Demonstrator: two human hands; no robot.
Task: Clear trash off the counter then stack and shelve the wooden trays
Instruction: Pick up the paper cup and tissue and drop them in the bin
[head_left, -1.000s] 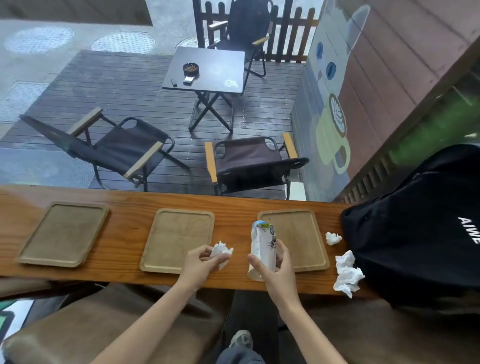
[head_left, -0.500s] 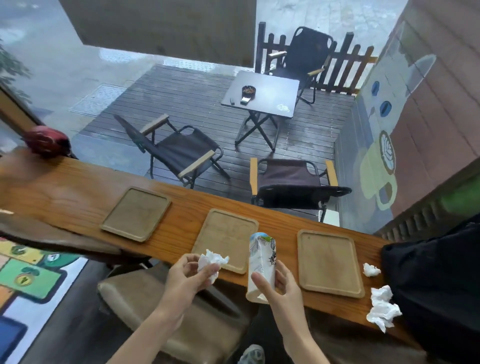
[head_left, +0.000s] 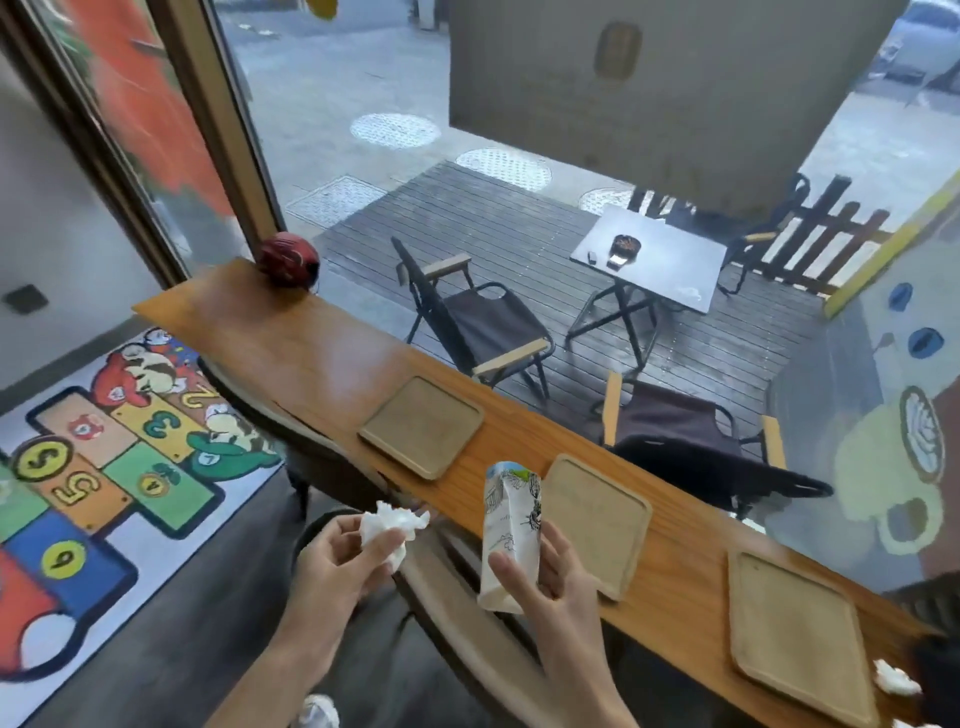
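My left hand (head_left: 345, 564) is closed around a crumpled white tissue (head_left: 392, 525), held in front of the counter's near edge. My right hand (head_left: 550, 582) grips a crushed white printed carton (head_left: 511, 535) upright, just off the counter edge. Three empty wooden trays lie in a row on the long wooden counter (head_left: 291, 343): the left tray (head_left: 422, 426), the middle tray (head_left: 597, 519) right behind the carton, and the right tray (head_left: 795, 644). More crumpled tissue (head_left: 894, 678) lies on the counter at the far right, cut off by the frame edge.
A dark red helmet (head_left: 289, 258) sits at the counter's far left end by the window frame. Padded stools (head_left: 332, 467) stand under the counter near my legs. A colourful hopscotch mat (head_left: 93, 467) covers the floor at left. A black bag (head_left: 935, 670) edges in at right.
My view has swung left, so the counter now runs diagonally and the mat and helmet show. Both hands keep hold of the tissue and the carton, pulled back off the counter.
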